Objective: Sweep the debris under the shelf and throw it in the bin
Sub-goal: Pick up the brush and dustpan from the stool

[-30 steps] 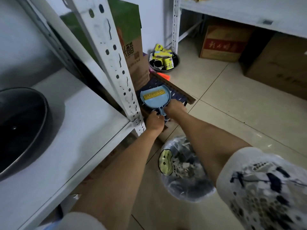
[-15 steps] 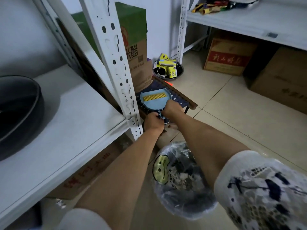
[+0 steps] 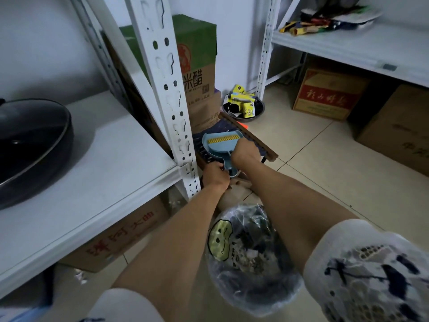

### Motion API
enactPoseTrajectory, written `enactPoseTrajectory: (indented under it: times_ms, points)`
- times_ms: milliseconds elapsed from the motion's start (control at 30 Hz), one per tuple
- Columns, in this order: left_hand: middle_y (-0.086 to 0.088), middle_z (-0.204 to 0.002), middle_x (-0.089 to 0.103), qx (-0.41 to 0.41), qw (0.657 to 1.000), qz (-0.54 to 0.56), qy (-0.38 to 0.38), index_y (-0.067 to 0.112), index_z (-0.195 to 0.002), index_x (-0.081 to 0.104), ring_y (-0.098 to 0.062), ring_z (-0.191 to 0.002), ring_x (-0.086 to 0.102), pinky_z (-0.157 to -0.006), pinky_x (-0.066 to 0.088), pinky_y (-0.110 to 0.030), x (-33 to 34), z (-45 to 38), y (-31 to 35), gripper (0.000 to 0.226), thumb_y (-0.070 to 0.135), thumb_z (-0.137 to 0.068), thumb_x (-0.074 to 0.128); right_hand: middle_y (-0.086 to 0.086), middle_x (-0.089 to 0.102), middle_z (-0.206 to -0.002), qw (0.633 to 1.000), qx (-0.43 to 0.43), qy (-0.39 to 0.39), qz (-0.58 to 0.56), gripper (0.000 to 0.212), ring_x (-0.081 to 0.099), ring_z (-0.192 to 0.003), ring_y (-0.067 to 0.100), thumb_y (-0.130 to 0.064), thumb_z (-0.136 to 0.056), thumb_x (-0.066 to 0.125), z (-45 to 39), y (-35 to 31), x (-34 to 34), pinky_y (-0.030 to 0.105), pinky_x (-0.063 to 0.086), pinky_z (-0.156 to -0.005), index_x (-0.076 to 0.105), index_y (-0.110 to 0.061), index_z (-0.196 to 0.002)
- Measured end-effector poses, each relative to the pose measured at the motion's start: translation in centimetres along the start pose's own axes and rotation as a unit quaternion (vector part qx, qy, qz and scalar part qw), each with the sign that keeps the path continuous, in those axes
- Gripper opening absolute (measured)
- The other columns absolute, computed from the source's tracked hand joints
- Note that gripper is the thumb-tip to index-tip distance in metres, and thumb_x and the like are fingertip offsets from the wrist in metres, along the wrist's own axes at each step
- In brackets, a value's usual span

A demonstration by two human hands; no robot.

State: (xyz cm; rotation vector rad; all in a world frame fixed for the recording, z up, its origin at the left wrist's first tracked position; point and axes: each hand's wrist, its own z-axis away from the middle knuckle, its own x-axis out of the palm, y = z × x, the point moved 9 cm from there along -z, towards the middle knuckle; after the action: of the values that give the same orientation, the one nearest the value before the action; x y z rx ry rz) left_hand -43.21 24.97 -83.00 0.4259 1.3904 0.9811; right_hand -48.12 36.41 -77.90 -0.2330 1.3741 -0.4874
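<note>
Left hand — fingers curled at the handle of the blue dustpan, centre frame beside the shelf post. Right hand grips the pan's right edge, apparently. Bin — plastic-lined, lower centre, between the forearms.

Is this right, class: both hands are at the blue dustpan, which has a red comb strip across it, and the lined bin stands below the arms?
Not quite. The comb strip across the blue dustpan is yellow, not red, as the head view shows. The rest holds: the left hand and right hand are at the dustpan, and the lined bin stands below the arms.
</note>
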Motion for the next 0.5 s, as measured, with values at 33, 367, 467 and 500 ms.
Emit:
enactPoseTrajectory:
  times_ms: [33,367,467,500]
  points:
    - [-0.016,-0.1,0.073,0.0,1.0,0.008,-0.005,0.001,-0.09,0.073,-0.031,-0.094,0.065,-0.07,0.041,-0.029,0.0,0.0,0.0,0.018,0.006,-0.091,0.056,0.02,0.056,-0.131,1.0,0.007,0.002,-0.022,0.044,0.056,-0.121,0.034,-0.012,-0.086,0.064,0.1,0.1,-0.1,0.039,0.049,-0.094,0.05,0.0,-0.126]
    - [-0.014,-0.119,0.068,0.007,0.998,0.033,-0.052,0.006,-0.12,0.063,-0.032,-0.106,0.067,-0.096,0.055,-0.043,-2.5,4.0,-0.1,0.03,0.018,-0.092,0.059,0.021,0.06,-0.126,0.988,0.046,0.05,-0.139,0.03,0.058,-0.117,0.035,-0.013,-0.093,0.055,4.7,0.5,-3.5,0.039,0.049,-0.092,0.057,0.001,-0.12]
    - [-0.011,-0.122,0.067,0.026,0.998,-0.001,-0.058,0.008,-0.124,0.061,-0.03,-0.105,0.067,-0.097,0.054,-0.041,-4.7,6.0,0.9,0.034,0.021,-0.093,0.059,0.021,0.063,-0.123,0.989,0.039,0.06,-0.128,0.026,0.061,-0.114,0.035,-0.009,-0.092,0.056,7.1,0.3,-5.0,0.038,0.051,-0.087,0.059,0.002,-0.115]
    - [-0.011,-0.122,0.067,0.031,0.998,-0.012,-0.057,0.008,-0.124,0.061,-0.03,-0.105,0.067,-0.097,0.054,-0.04,-5.6,6.7,1.3,0.034,0.022,-0.093,0.059,0.021,0.062,-0.123,0.989,0.041,0.061,-0.128,0.027,0.06,-0.115,0.035,-0.009,-0.092,0.057,8.1,0.3,-5.5,0.038,0.051,-0.088,0.058,0.003,-0.116]
